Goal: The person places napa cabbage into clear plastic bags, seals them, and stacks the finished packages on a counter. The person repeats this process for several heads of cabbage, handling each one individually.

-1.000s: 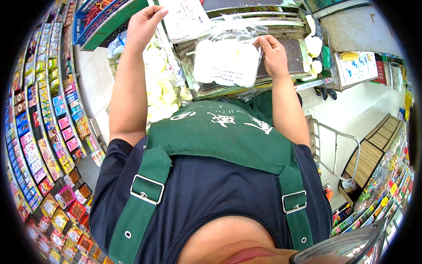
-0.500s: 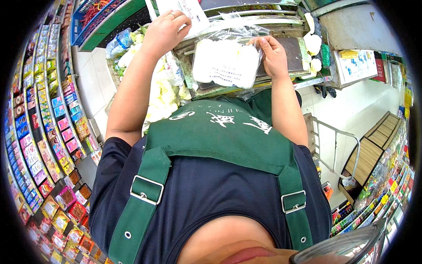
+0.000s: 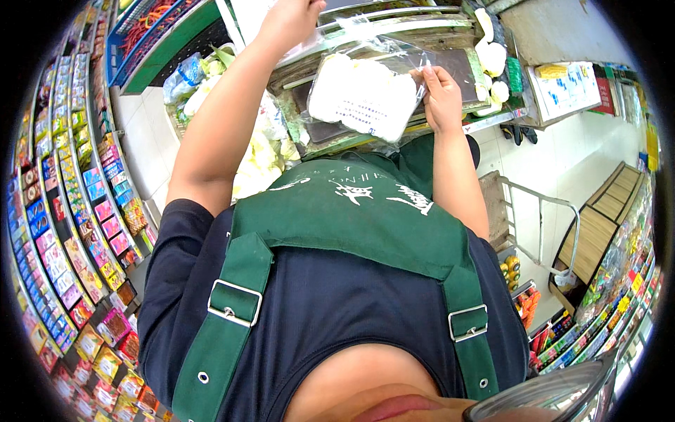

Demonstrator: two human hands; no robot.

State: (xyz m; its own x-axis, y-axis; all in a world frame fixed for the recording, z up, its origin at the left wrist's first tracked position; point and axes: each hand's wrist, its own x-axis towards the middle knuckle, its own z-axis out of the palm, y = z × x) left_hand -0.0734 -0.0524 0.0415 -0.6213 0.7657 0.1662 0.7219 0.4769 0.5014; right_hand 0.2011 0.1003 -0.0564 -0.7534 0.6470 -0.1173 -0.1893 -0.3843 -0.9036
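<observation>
A clear plastic bag (image 3: 365, 91) with small blue print and a pale white filling lies over a dark board on the worktable. What the filling is, I cannot tell. My right hand (image 3: 443, 95) pinches the bag's right upper edge between thumb and fingers. Up at the top edge of the view is my left hand (image 3: 292, 24), its fingers curled together and partly cut off by the frame. Whether they hold anything is not visible; a white sheet (image 3: 246, 14) and some clear film lie close to it.
Pale leafy vegetables (image 3: 256, 165) lie in a heap left of the table. White bulbous vegetables (image 3: 491, 58) stand along its right side. A blue crate of red chillies (image 3: 151, 32) is at the far left. Packed shelves (image 3: 63, 211) line the left; a metal-framed trolley (image 3: 541, 218) stands right.
My left hand has moved up and slightly right, toward the top edge, and its fingers have curled in. The bag has tilted, its right lower corner dropping, while my right hand keeps its pinch.
</observation>
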